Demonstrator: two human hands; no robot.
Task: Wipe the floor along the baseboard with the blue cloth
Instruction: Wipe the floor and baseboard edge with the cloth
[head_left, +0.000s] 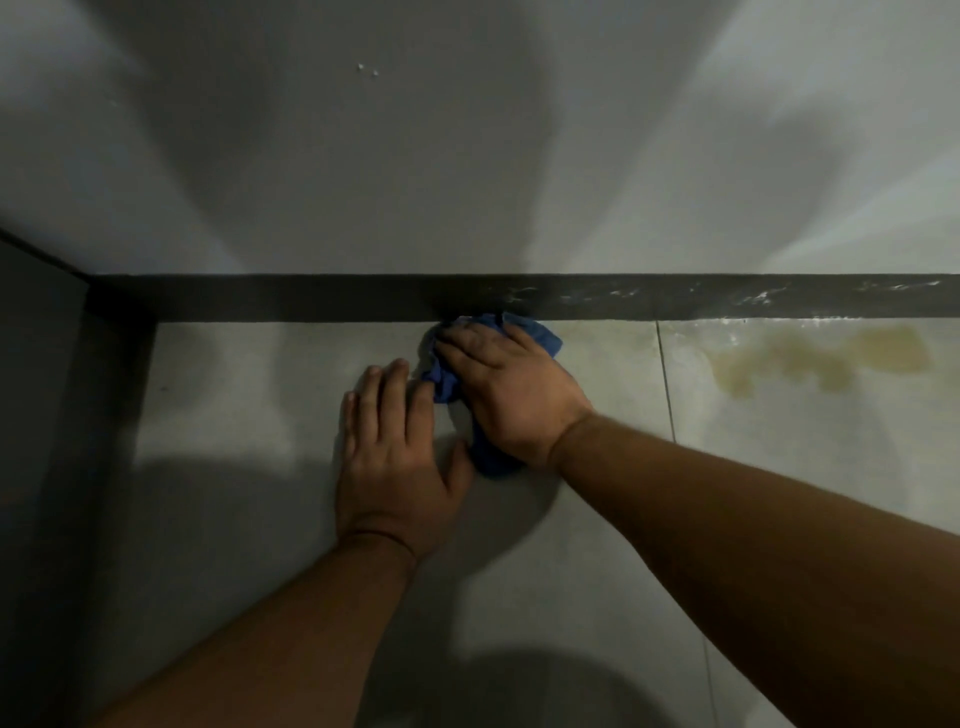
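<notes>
I log the blue cloth bunched up on the grey tiled floor, its far edge touching the foot of the dark baseboard. Most of it is covered; blue shows past the fingertips on the far right side, at the left of the knuckles, and as a fold near the wrist.

The right hand lies palm-down on top of the cloth, fingers stretched out together and aimed at the baseboard, flattening the fabric against the tile. I read this as a flat press, not a closed fist; whether the thumb curls under the cloth I cannot tell.

The left hand rests flat on bare tile just left of the cloth and nearer to me, fingers extended and slightly spread, gripping nothing. Its index finger side sits right beside the cloth's left edge, seemingly touching.

Outward: the baseboard runs left to right along the foot of the pale wall; its right stretch carries whitish smears. On the floor to the right, past a tile joint, a yellowish-brown stain spreads close to the baseboard. At far left a dark vertical panel meets the baseboard at the corner.
</notes>
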